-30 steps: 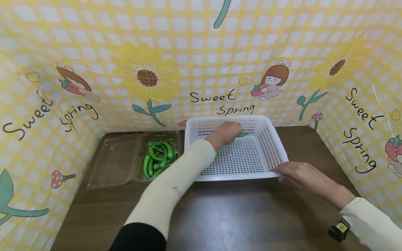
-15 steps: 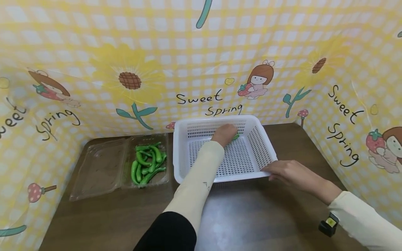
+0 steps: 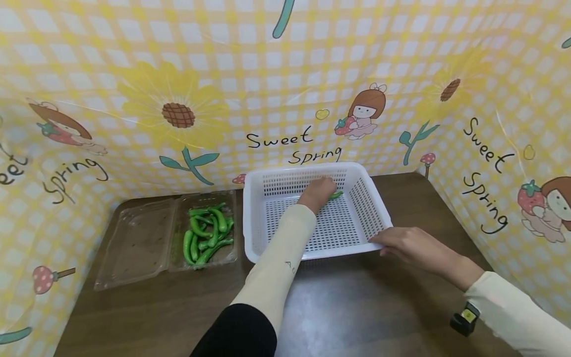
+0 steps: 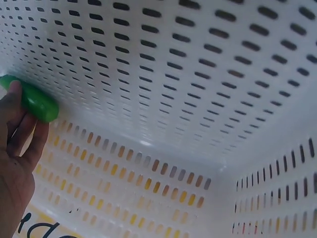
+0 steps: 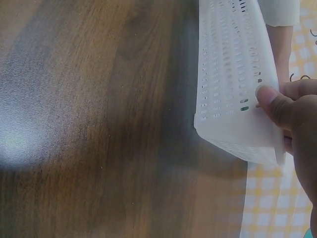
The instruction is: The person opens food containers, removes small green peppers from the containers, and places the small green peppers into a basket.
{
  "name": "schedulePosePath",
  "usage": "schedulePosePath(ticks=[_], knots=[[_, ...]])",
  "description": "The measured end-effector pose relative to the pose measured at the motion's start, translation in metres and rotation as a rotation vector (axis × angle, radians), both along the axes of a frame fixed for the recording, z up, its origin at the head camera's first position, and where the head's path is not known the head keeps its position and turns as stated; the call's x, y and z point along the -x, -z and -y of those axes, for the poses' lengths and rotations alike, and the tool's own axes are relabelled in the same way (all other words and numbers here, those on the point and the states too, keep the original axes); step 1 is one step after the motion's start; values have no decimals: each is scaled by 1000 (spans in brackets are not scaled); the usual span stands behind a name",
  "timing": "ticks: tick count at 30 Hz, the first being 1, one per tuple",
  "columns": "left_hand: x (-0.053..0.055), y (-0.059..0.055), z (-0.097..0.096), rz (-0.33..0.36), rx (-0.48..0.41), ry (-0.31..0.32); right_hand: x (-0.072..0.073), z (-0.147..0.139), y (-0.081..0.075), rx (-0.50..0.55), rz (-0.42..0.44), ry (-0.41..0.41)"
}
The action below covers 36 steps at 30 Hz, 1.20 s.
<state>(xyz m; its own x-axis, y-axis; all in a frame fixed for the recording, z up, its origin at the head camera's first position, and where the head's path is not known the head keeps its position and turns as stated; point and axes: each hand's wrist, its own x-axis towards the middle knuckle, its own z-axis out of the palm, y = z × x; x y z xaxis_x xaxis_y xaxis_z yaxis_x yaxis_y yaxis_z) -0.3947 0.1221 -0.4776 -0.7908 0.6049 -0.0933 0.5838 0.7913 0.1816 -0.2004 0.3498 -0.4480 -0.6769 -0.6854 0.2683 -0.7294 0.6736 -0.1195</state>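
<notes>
A white perforated plastic basket stands on the table. Inside it, near the back wall, my left hand pinches a green pepper. The left wrist view shows the thumb and fingers of my left hand around the pepper, which lies against the perforated basket floor. My right hand grips the rim at the basket's front right corner. In the right wrist view, the thumb of my right hand presses the outer wall of the basket, with fingers over the rim.
Left of the basket, a clear plastic clamshell box holds several green peppers. Its open lid lies flat further left. A yellow-checked cloth walls the back and sides of the brown wooden table.
My left hand has moved a little to the right and lower into the basket, holding the pepper. The head view has turned right. My right hand keeps its place on the rim.
</notes>
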Motion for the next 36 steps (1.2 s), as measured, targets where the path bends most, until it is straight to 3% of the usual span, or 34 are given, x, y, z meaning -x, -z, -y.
schedulePosePath(ticks=[6,10,13,17,20,22,26,29,31,33,36], knots=[[3,8,5,-12,-27,-2,-1,4,3,-3,29,27],[-2,-3,6,-79,55,46,-3,5,3,-7,29,29],[-10,-29,6,-173,123,122,-3,4,1,-3,18,27],[-30,-79,22,-291,138,216,-4,0,-3,-10,-1,27],[-49,-108,59,-342,54,248,-3,-4,-4,-13,-22,14],[-57,-117,94,-350,-3,238,-4,-5,-4,-10,-40,7],[-57,-113,177,-284,-53,138,-5,-3,-3,-5,-64,4],[-54,-97,240,-198,-32,49,-5,-1,-4,-6,-67,4],[-55,-83,276,-163,-2,22,-5,0,-4,-9,-65,4],[-61,-70,303,-130,35,2,-4,2,-3,-15,-62,0],[-76,-53,328,-120,63,3,-2,5,-4,-22,-53,-8]])
